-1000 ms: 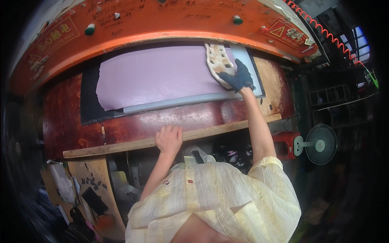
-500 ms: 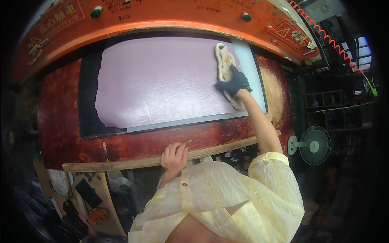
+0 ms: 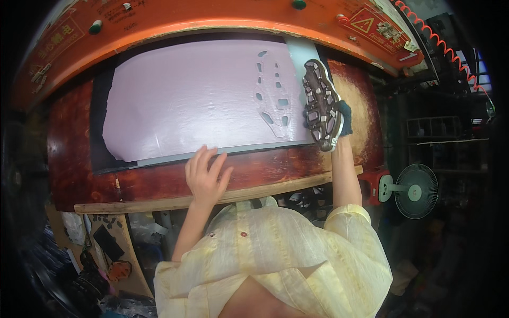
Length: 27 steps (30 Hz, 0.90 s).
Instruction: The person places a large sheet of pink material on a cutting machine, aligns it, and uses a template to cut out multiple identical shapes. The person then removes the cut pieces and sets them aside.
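Observation:
My right hand [image 3: 344, 117], in a dark glove, grips a sole-shaped cutting die [image 3: 319, 106] by its right side. Its turned-up face shows a dark frame with several openings, some with lilac bits in them. Below it lies a lilac sheet [image 3: 185, 100], which has several cut-out holes and a faint sole outline near its right end. Bare and with fingers spread, my left hand [image 3: 208, 175] hovers by the sheet's front edge and holds nothing. A pale blue board [image 3: 302, 53] shows under the sheet's right end and front edge.
A black mat [image 3: 101, 127] lies under the board on a red-brown table [image 3: 69, 143] with a wooden front strip [image 3: 143, 205]. An orange machine beam [image 3: 212, 18] spans the far side. A fan [image 3: 415, 192] stands at right, and a red coiled hose [image 3: 440, 40] hangs at far right.
My right hand has lifted the die off the sheet, turned it over and moved it right, uncovering the cut holes. My left hand has left the wooden strip and reached forward.

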Available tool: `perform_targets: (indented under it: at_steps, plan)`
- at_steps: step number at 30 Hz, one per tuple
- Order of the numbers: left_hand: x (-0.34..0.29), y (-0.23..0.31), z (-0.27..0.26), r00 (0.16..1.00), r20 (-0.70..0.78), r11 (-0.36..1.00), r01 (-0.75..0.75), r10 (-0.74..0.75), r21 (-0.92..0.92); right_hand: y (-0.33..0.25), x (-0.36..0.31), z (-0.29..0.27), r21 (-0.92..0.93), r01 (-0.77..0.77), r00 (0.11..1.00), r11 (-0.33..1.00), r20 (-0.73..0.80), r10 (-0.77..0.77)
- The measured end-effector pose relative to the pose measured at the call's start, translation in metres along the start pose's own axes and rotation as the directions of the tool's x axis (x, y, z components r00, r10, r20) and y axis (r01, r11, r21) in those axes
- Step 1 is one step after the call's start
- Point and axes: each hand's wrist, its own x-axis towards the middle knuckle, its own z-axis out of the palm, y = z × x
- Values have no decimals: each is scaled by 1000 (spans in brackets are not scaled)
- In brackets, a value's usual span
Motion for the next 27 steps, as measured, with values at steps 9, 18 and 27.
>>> perform_targets:
  at_steps: [9, 18, 27]
  plan:
    - [54, 26, 43, 959, 273, 995, -85, 69, 47, -12, -37, -25, -390, 14, 960, 921, -251, -121]
    - [33, -2, 26, 999, 22, 998, 36, -37, 51, -1, -26, 18, -646, -56, 921, 761, -328, -211]
    - [-63, -23, -16, 978, -77, 969, 204, -195, 142, 87, 65, 153, -996, -76, 953, 42, -85, -290]
